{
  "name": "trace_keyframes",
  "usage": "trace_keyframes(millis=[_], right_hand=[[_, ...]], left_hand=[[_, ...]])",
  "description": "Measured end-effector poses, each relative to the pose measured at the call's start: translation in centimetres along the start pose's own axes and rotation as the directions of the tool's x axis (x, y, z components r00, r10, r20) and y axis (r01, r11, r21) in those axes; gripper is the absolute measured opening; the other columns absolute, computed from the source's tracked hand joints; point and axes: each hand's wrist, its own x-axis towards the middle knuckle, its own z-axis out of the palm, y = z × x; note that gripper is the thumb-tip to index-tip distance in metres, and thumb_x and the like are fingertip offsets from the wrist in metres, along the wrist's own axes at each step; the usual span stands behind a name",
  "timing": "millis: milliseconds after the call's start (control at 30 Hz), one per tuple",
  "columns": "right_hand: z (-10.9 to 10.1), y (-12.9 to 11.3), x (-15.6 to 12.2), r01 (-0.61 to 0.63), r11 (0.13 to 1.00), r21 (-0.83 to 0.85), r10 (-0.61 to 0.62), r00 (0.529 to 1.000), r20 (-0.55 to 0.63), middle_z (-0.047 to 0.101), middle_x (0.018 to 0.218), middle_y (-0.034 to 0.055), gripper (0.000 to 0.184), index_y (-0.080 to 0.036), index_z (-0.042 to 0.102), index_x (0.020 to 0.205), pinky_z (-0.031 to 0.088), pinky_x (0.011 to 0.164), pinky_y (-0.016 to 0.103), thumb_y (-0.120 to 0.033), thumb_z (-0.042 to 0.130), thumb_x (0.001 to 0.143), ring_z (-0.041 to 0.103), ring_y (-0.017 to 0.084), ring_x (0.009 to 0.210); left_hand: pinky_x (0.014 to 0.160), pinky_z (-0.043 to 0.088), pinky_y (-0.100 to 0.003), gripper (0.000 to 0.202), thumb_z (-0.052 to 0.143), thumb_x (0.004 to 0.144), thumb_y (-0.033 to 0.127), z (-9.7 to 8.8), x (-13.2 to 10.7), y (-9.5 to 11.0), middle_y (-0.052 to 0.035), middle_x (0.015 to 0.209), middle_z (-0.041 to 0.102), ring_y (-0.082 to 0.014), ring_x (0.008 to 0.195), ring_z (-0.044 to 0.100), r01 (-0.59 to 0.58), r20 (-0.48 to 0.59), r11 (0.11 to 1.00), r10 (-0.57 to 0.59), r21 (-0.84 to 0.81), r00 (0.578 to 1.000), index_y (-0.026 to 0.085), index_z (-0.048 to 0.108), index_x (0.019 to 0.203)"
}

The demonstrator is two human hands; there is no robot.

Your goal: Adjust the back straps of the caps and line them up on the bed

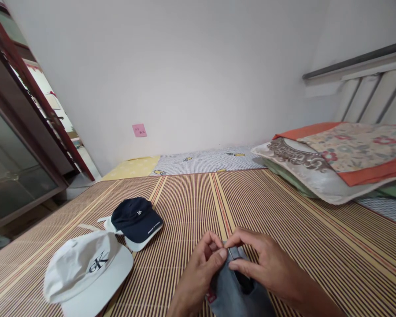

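A grey-blue cap point(239, 295) with a red mark on its side lies at the bottom middle, partly cut off by the lower edge. My left hand point(206, 259) pinches the cap's back strap at its far end, thumb and forefinger closed. Opposite it, my right hand point(255, 251) grips the same strap by a small metal buckle point(231, 253). The fingers cover most of the strap. To the left sit a white cap point(88, 268) with dark letters and, behind it, a navy cap point(135, 218) resting over another white cap's brim point(135, 245).
The caps rest on a striped bamboo mat point(187, 211). A pillow point(303, 174) with a floral, orange-edged cloth point(359, 145) lies at right. Beyond are checked fabric point(204, 159), a yellow cloth point(133, 167) and a white wall point(191, 75) with a pink note point(139, 130).
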Motion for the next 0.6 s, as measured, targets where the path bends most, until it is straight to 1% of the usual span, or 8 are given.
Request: trace_keyframes(millis=[133,333,433,500,600], right_hand=[[-0.05,0.19,-0.03,0.011,1.0,-0.01,-0.011,1.0,0.0,0.074,0.092,-0.0012,0.017,-0.025,0.072,0.089,0.044,0.085,0.036,-0.015,0.069,0.076,0.067,0.021,0.092],[0.22,0.09,-0.02,0.014,0.999,-0.031,-0.013,1.0,0.024,0.073,0.092,-0.002,0.018,-0.025,0.071,0.088,0.045,0.084,0.035,-0.011,0.068,0.076,0.067,0.02,0.092],[0.38,0.26,0.09,0.021,0.999,-0.038,-0.02,1.0,0.02,0.073,0.092,-0.0019,0.019,-0.024,0.071,0.088,0.045,0.083,0.034,-0.011,0.067,0.076,0.067,0.02,0.091],[0.39,0.38,0.15,0.021,0.999,-0.043,-0.021,1.0,0.016,0.072,0.091,-0.002,0.019,-0.024,0.07,0.088,0.045,0.083,0.034,-0.011,0.068,0.075,0.066,0.019,0.09],[0.3,0.4,0.16,0.006,0.999,-0.041,-0.005,1.0,0.03,0.071,0.09,-0.0019,0.017,-0.024,0.07,0.088,0.045,0.083,0.034,-0.012,0.069,0.075,0.065,0.019,0.091]], left_hand=[[0.063,0.031,-0.023,0.038,0.076,0.089,0.052,-0.04,-0.08,0.19,0.0037,0.079,0.052,-0.0102,0.071,0.042,0.014,-0.009,0.999,-0.013,0.034,1.0,0.02,0.055,0.086],[0.059,0.03,-0.022,0.042,0.083,0.081,0.051,-0.19,0.2,0.18,0.0035,0.074,0.055,-0.0085,0.065,0.044,0.03,-0.007,1.0,-0.03,0.007,1.0,0.019,0.057,0.081],[0.055,0.026,-0.022,0.042,0.085,0.078,0.05,-0.27,0.3,0.11,0.0047,0.07,0.053,-0.0076,0.06,0.04,0.052,-0.019,0.999,-0.052,0.006,0.998,0.019,0.056,0.078],[0.054,0.024,-0.023,0.04,0.085,0.076,0.046,-0.26,0.31,0.14,0.0056,0.067,0.05,-0.0073,0.058,0.037,0.056,-0.041,0.998,-0.056,-0.004,0.998,0.019,0.056,0.075],[0.054,0.023,-0.024,0.032,0.081,0.073,0.036,-0.24,0.31,0.17,0.0059,0.065,0.048,-0.0079,0.058,0.035,0.06,-0.071,0.998,-0.06,-0.006,0.996,0.019,0.055,0.07]])
